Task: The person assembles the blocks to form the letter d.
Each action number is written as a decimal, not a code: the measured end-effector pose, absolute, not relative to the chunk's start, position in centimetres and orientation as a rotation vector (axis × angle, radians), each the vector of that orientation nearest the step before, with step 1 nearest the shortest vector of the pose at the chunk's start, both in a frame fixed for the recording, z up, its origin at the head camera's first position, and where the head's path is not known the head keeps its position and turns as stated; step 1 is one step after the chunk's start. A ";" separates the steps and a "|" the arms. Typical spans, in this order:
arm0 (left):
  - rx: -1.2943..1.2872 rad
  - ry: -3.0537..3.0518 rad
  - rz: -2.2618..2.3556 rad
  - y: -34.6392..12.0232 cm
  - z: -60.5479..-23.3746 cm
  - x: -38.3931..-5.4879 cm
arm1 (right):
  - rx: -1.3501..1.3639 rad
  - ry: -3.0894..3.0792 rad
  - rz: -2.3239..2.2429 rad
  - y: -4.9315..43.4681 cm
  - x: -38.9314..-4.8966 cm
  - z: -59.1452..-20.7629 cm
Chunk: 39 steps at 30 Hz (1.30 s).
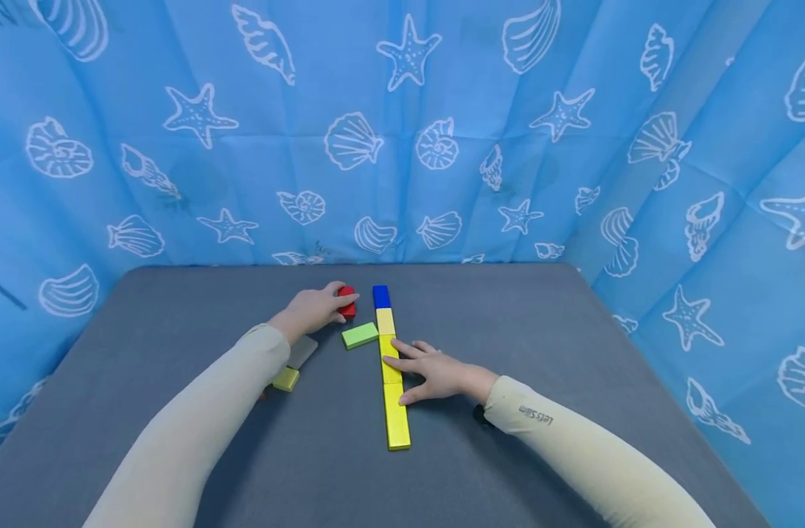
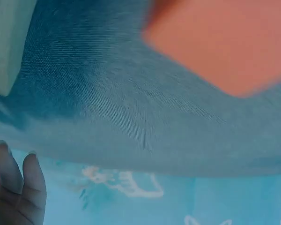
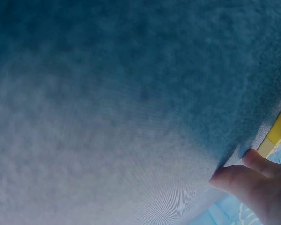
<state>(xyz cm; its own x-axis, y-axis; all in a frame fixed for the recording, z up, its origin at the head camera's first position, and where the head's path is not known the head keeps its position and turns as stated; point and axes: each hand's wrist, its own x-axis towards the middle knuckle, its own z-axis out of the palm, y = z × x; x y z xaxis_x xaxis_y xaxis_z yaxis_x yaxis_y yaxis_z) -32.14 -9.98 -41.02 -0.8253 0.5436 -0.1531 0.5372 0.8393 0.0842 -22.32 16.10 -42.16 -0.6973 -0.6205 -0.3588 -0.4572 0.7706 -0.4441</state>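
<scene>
In the head view my left hand (image 1: 314, 306) pinches a red block (image 1: 347, 302) between thumb and fingers, left of a straight row. At the row's far end lies a blue block (image 1: 381, 296), followed by a pale yellow block (image 1: 386, 321) and two longer bright yellow blocks (image 1: 391, 359) end to end. My right hand (image 1: 438, 372), fingers spread, rests along the right side of the bright yellow pair. Beside the row, on its left, lies a light green block (image 1: 360, 336) at a slant. The left wrist view shows the left hand (image 2: 21, 187) only partly.
Near my left forearm lie a grey block (image 1: 303, 352) and a small yellow-green block (image 1: 287, 379), with a bit of red partly hidden by the sleeve. A blurred orange block (image 2: 225, 42) looms close in the left wrist view. A blue shell-patterned curtain (image 1: 402, 132) hangs behind the grey table (image 1: 508, 315).
</scene>
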 end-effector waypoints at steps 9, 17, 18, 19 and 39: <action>1.018 2.873 0.107 -12.8 -40.7 -27.1 | -0.814 2.474 -0.441 15.9 -22.2 -42.0; 1.205 2.739 0.160 -13.7 -41.9 -22.1 | -0.802 2.473 -0.447 16.1 -22.2 -42.1; 1.212 2.727 0.163 -13.8 -42.1 -21.6 | -0.802 2.473 -0.448 16.1 -22.2 -42.1; 1.212 2.726 0.158 -13.8 -42.2 -21.1 | -0.800 2.473 -0.445 16.1 -22.3 -42.0; 0.999 3.053 0.046 -14.0 -44.1 -20.7 | -0.799 2.453 -0.467 16.1 -22.3 -41.9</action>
<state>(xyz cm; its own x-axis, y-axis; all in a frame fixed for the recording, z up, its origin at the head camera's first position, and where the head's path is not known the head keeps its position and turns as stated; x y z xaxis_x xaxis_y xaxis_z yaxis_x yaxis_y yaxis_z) -20.73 -14.01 -44.09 -0.8045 0.5890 0.0766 0.5911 0.8066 0.0053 -22.27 16.15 -41.88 -0.6945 -0.6212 -0.3629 -0.4445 0.7671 -0.4625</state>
